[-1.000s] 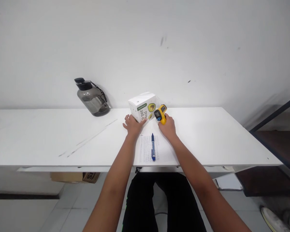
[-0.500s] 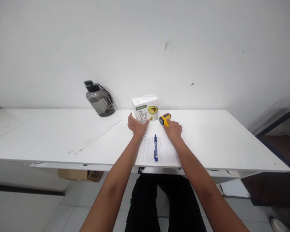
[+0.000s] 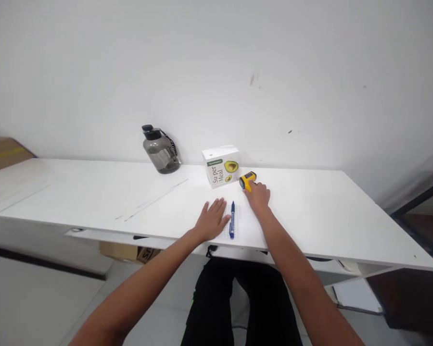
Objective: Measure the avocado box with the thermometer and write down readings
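My left hand (image 3: 212, 221) lies flat with its fingers stretched out, over the left part of a sheet of paper with writing (image 3: 246, 226). Just beside its thumb, a blue pen (image 3: 232, 221) rests on the sheet. My right hand (image 3: 259, 196) is wrapped around the handle of a yellow and black infrared thermometer (image 3: 248, 179), which is at table level. Left of the thermometer stands a white box (image 3: 222, 168) printed with avocados and "Su-per Meal"; neither hand touches it.
A grey water bottle (image 3: 162, 154) with a black lid stands by the wall on the white table (image 3: 310, 206). At the far left sits a cardboard box (image 3: 5, 153). Another carton (image 3: 119, 251) shows below the table's front edge.
My left hand has let go of the white box and come back toward me onto the paper. My right hand stays on the thermometer. The view has shifted slightly left.
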Demonstrator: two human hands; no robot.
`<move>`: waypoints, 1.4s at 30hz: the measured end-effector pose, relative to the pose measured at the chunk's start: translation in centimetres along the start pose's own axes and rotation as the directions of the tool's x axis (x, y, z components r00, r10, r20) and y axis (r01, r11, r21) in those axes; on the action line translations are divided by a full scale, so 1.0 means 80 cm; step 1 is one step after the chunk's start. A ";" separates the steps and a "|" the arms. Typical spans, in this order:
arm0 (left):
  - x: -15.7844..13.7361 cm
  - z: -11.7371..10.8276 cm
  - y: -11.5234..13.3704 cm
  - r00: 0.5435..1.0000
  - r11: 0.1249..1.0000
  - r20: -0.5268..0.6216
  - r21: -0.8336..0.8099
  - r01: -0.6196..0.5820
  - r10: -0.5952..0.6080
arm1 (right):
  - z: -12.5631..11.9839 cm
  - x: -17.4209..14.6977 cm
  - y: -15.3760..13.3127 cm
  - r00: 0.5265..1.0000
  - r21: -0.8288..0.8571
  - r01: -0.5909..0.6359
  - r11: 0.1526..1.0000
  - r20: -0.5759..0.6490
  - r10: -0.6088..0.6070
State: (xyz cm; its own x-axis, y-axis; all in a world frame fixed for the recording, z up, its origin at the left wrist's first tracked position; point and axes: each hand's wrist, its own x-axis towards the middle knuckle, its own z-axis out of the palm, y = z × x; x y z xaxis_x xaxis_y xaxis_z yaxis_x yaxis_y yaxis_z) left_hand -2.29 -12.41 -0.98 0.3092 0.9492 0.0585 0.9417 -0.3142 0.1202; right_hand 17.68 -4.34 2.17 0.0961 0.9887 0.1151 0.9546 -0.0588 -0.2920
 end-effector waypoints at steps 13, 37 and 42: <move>0.002 -0.011 0.012 0.997 1.000 0.071 -0.017 0.021 -0.020 | -0.024 -0.024 -0.020 0.930 0.030 0.315 0.949 -0.211 -0.302; 0.007 -0.008 0.012 1.000 0.998 0.014 -0.058 0.027 -0.026 | 0.017 -0.078 0.040 0.986 0.953 0.024 0.302 0.027 -0.163; 0.008 -0.006 0.011 0.999 0.998 0.014 -0.046 0.037 -0.037 | 0.016 -0.084 0.039 0.981 0.899 0.133 0.418 -0.058 -0.187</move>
State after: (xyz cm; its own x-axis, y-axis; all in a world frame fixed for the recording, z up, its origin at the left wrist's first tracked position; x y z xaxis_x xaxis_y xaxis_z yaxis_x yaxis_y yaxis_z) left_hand -1.33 -12.09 -0.37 0.2762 0.9603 0.0398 0.9456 -0.2789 0.1676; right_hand 19.65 -11.01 -0.72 -0.0680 0.9726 0.2222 0.1585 0.2304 -0.9601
